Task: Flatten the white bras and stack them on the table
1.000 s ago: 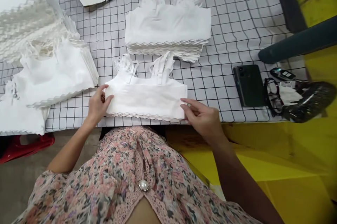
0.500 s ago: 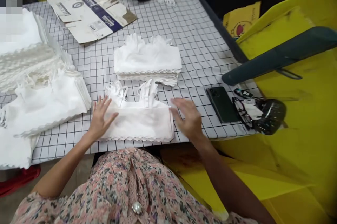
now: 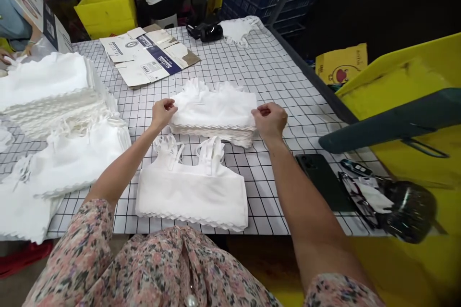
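A stack of white strappy crop tops (image 3: pixel 214 107) with scalloped hems lies on the checked tablecloth (image 3: pixel 288 81). At its left edge my left hand (image 3: pixel 163 114) pinches the top garment. My right hand (image 3: pixel 271 119) grips the same crop top at the right edge, fingers curled in. Nearer to me, another white crop top (image 3: pixel 192 196) lies flat, with its straps pointing away and its wavy hem towards me; neither hand touches it. Whether other crop tops lie under that one I cannot tell.
Taller piles of white garments (image 3: pixel 46 81) fill the left side. A flattened carton (image 3: pixel 144 59) lies at the back, with a black headset (image 3: pixel 205 31) beyond. On the right are a phone (image 3: pixel 322 179), glasses (image 3: pixel 356 201) and a dark green tube (image 3: pixel 392 119). Co-workers are behind.
Both hands have left the near crop top and reached forward to the stack behind it, closing on the top garment's side edges. The view has tilted up, showing more of the background.
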{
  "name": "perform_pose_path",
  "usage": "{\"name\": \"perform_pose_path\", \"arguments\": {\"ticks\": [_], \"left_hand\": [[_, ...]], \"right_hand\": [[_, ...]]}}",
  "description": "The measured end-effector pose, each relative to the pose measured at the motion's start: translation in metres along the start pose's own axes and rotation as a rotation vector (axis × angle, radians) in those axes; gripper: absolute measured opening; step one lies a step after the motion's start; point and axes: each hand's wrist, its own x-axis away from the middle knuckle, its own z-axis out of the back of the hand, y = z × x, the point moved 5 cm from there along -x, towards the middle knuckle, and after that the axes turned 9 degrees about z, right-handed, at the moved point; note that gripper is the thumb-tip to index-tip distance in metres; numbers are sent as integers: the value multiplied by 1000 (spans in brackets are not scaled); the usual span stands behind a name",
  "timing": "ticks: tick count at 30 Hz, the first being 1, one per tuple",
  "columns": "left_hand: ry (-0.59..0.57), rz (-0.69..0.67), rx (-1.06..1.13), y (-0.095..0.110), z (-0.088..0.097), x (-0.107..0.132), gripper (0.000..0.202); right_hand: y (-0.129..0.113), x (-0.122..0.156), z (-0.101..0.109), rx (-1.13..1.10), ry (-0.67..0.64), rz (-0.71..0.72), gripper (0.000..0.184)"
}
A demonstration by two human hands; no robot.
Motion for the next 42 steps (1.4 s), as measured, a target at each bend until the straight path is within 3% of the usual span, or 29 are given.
{"name": "perform_pose_path", "arguments": {"ticks": [4,8,11,14,19,21,23,25,28,31,33,36,42], "left_hand": [[8,6,-64,-4,-7,-4,19],[44,16,-246,-2,-19,-3,31],[58,-6,-388,5,-29,1,38],[37,-17,-274,17,-31,4,36],[-47,92,196,37,-1,4,19],[-61,99,260,45,21,12,13],[-70,110,289,46,46,33,21],[-88,137,301,35,71,66,30],[-142,225,299,-5,96,131,39],[-213,347,361,-57,98,190,40],[-241,407,382,-84,92,215,42],[-233,418,380,-102,87,228,48],[-264,347,233,-109,93,227,40]], "right_hand": [[22,0,16,-36,109,-81,19],[34,1,12,-150,30,-207,21],[21,1,11,-157,-1,-159,22],[2,-4,17,-251,16,-129,17],[-27,-14,43,-541,-20,-116,34],[-36,-5,59,-602,-49,-110,31],[-46,17,76,-650,-91,-100,22],[-56,55,93,-696,-138,-98,18],[-64,131,107,-705,-239,-200,25],[-57,203,104,-671,-374,-379,35],[-50,234,100,-654,-427,-456,41],[-44,253,99,-619,-459,-478,44],[-39,263,114,-498,-549,-407,45]]}}
